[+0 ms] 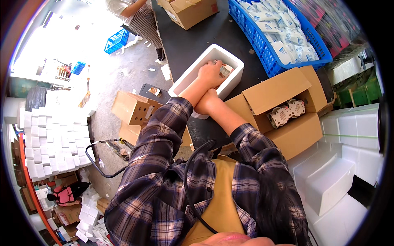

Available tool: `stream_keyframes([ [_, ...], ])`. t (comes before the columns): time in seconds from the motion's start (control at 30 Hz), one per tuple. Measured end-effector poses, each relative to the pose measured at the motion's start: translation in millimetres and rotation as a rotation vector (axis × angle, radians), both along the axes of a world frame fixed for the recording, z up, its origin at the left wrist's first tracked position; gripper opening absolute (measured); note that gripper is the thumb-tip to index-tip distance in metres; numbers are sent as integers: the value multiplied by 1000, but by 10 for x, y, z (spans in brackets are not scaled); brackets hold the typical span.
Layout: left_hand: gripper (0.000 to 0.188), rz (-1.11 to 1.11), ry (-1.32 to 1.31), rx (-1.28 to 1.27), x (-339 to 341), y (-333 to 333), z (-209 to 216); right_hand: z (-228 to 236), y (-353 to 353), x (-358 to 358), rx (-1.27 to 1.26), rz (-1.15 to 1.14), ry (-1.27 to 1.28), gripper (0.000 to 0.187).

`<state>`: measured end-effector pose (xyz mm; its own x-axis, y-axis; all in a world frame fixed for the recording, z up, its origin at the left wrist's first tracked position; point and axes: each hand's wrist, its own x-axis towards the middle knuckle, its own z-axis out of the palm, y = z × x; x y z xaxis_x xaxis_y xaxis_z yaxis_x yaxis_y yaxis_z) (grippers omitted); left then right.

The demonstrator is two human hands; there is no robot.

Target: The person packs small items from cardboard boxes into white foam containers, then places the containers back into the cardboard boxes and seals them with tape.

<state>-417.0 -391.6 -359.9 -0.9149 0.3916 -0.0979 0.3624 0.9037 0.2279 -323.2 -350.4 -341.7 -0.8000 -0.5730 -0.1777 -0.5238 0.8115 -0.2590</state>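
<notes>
A long white foam box (235, 69) stands on the dark table, its top open. My left hand (210, 74) reaches into it, fingers curled over the edge of a small pale pack with reddish print (225, 70). That pack lies against the inside of the box at its far right. Crossing under my left wrist, my right hand (205, 102) is at the near side of the foam box; its fingers are hidden behind the left forearm and wrist. To the right, an open cardboard box (279, 92) holds printed packs with rounded shapes (287, 112).
Beyond the foam box stands a blue basket (262, 55) full of white pouches. Another cardboard box (188, 12) is on the far table (180, 41). White foam boxes (324, 176) are stacked right; cartons (133, 108) stand left. A person (139, 16) is at the far left.
</notes>
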Motion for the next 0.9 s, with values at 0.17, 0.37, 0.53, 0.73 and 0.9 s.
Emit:
stream_keyframes([
  [0.17, 58, -190, -35, -114, -297, 96, -168, -9, 21, -35, -29, -8, 63, 51],
  [0.37, 63, -129, 75, 14, -277, 9, -19, 213, 577, 491, -422, 121, 188, 36],
  [0.53, 27, -315, -571, 907, 731, 430, 1488, 800, 2492, 1350, -911, -531, 332, 17],
  [0.73, 72, -579, -156, 207, 1722, 2016, 113, 110, 3287, 1623, -627, -847, 413, 10],
  [0.9, 97, -431, -272, 81, 1441, 2560, -489, -240, 3177, 1655, -594, -801, 620, 12],
])
